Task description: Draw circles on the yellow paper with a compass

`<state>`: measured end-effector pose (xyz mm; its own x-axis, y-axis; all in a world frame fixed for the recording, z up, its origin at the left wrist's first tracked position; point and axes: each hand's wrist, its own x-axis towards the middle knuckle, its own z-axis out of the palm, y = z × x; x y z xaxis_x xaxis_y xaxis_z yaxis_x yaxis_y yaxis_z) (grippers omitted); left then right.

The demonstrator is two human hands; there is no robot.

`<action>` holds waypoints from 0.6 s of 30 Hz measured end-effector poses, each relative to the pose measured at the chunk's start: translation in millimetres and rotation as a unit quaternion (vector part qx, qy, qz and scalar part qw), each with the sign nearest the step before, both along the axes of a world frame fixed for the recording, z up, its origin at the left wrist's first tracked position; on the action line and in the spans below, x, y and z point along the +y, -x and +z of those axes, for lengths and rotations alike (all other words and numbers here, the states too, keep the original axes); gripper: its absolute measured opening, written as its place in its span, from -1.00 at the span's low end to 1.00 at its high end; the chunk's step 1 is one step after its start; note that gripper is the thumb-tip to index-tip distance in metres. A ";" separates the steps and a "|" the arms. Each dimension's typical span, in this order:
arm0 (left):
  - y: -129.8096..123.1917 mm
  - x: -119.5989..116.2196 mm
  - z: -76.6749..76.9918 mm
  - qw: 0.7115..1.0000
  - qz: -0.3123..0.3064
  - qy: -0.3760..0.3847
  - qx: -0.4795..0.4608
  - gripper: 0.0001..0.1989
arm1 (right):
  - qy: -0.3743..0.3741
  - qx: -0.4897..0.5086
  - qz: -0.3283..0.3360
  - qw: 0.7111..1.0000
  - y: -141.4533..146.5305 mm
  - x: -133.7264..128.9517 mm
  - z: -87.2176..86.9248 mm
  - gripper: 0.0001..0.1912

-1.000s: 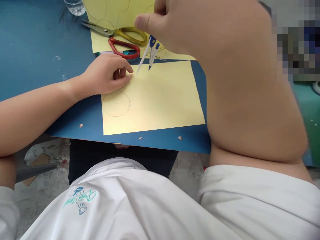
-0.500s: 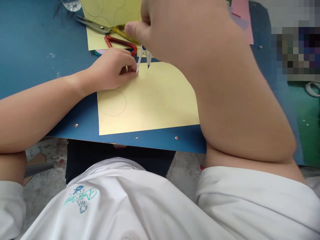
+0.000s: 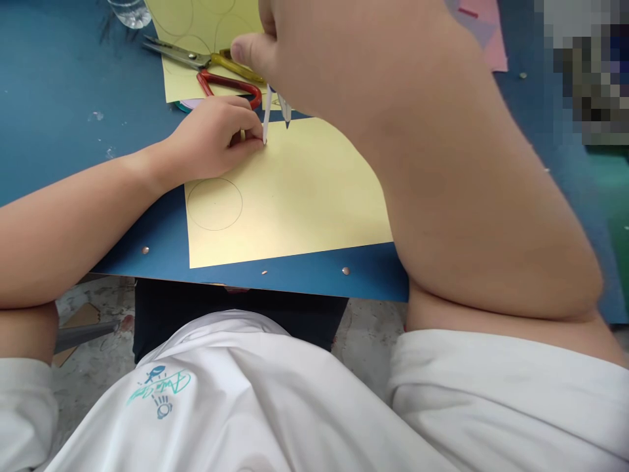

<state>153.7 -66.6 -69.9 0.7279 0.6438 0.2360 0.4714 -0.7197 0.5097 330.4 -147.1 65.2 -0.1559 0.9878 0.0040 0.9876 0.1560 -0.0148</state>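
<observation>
My right hand [image 3: 287,49] is closed round the top of a drawing compass [image 3: 267,117], and its grip is partly hidden behind the back of the hand. The compass stands over a yellow sheet [image 3: 304,196], its white leg down near the sheet's upper edge and its pencil leg a little to the right. At the foot of the white leg, the fingertips of my left hand [image 3: 223,134] pinch it, while the rest of that hand rests on the paper. A pencilled circle [image 3: 215,204] with a centre dot shows at the sheet's left side.
Scissors [image 3: 211,62] with red and yellow handles lie beyond my left hand, on another yellow sheet [image 3: 171,78] marked with circles. A clear container [image 3: 130,12] stands at the back left. Pink paper [image 3: 494,39] lies far right on the blue table [image 3: 59,98].
The view has shifted slightly, so the table things appear a little further left. Both hands stay at the compass, and its pencil leg has moved very slightly.
</observation>
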 end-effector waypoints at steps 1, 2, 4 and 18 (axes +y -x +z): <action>0.1 0.0 -0.4 1.000 0.001 -0.001 0.003 -0.68 | 0.000 -0.001 0.004 1.000 0.3 0.1 -0.8 -0.71; 0.2 -0.1 -0.6 1.000 0.003 -0.002 0.004 -0.68 | 0.000 -0.001 0.008 1.000 0.7 -0.1 -1.7 -0.73; 0.2 -0.7 -0.5 1.000 0.008 -0.005 0.006 -0.68 | -0.007 -0.003 0.008 1.000 1.2 -0.4 -3.4 -0.74; -0.3 0.3 -1.5 1.000 -0.001 -0.014 0.001 -0.70 | -0.010 -0.017 0.004 1.000 1.9 2.8 -2.7 -0.53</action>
